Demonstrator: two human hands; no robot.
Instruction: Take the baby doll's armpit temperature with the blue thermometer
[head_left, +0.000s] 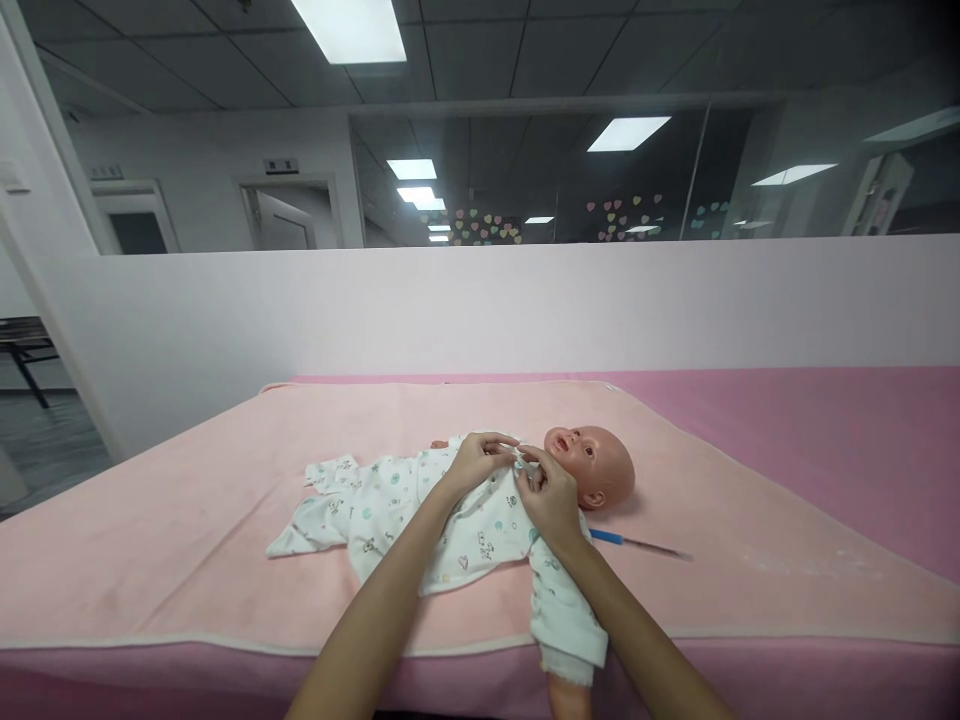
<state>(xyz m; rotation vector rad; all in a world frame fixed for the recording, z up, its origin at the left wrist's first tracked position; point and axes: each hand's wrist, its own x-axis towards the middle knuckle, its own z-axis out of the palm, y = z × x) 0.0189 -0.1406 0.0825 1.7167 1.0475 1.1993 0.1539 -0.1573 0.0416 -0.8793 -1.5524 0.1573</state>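
A baby doll (600, 462) lies on its back, head to the right, dressed in a white printed baby top (480, 540) and matching printed trousers (382, 490). At the neck and upper chest, my left hand (480, 460) and my right hand (550, 490) meet with fingertips almost touching. Both pinch the front of the top near its collar; the exact fastening between the fingers is too small to make out. One sleeved arm of the doll reaches toward me beneath my right forearm, its hand past the table's front edge.
A thin tool with a blue handle (606, 537) and a dark shaft lies beside the doll's shoulder. Under everything is a peach blanket (225, 590) over a pink padded surface (847, 430). A low white wall (480, 310) with glass above stands behind.
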